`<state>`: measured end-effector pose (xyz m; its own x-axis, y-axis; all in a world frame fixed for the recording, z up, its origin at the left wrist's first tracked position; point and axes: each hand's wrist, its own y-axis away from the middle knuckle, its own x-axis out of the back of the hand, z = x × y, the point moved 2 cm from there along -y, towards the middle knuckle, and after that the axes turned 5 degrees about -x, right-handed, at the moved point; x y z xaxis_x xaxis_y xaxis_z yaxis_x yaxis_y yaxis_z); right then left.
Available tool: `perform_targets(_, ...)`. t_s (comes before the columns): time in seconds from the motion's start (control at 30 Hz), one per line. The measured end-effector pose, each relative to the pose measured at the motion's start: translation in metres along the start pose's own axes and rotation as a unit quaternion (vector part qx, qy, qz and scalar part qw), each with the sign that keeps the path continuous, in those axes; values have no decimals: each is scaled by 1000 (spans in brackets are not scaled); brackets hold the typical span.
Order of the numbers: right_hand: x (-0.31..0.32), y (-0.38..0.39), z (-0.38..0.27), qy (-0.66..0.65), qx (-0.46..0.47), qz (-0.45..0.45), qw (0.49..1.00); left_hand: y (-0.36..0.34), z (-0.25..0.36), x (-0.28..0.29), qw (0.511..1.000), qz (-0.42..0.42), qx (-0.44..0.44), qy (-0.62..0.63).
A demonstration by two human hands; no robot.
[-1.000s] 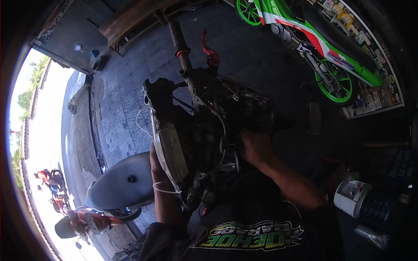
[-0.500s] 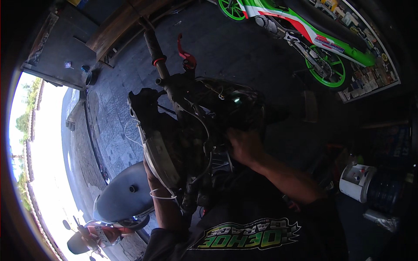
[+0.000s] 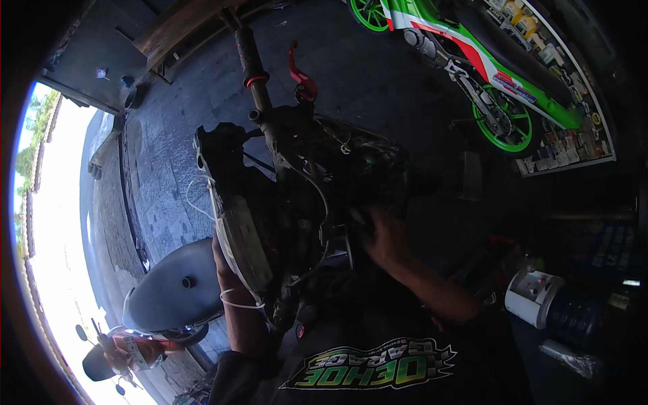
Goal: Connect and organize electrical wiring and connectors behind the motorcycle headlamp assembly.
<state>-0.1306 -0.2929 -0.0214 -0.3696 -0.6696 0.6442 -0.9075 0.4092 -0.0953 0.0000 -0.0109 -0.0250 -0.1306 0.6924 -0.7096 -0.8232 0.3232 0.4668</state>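
A partly stripped motorbike front end fills the middle, with a handlebar grip, a red lever, a dark body and loose wiring. My left hand is against the outer left side of a pale, long housing, its fingers hidden behind it; a white cable loop lies across that wrist. My right hand reaches into the shadowed right side of the assembly, fingertips lost in the dark, so what it touches is unclear.
A green motorbike stands upper right beside a display case. A grey-seated scooter is at lower left by the bright doorway. A wooden bench is at the back, and a white appliance with a dark bottle sits lower right.
The whole view has shifted, leaving the front end and both arms further left in the picture than a second ago. My hands remain in about the same places on the assembly.
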Motion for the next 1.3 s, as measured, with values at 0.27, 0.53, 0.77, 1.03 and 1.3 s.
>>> perform_targets(0.27, -1, -17, -16, -196, -93, -50, 975, 4, 6, -3, 999, 28, 18, -28)
perform_targets(0.53, -11, -17, -6, -194, -103, -104, 970, 6, 4, -14, 999, 39, 17, -31)
perform_targets(0.77, -25, -7, -7, -58, -118, -120, 984, 8, 7, -18, 998, 50, -1, -23)
perform_targets(1.03, -32, 5, -4, 40, -111, -101, 988, 8, 11, -14, 998, 31, -26, -52)
perform_targets(1.3, 28, -5, -14, -308, -236, -129, 912, -2, 20, 4, 998, -23, -8, -50)
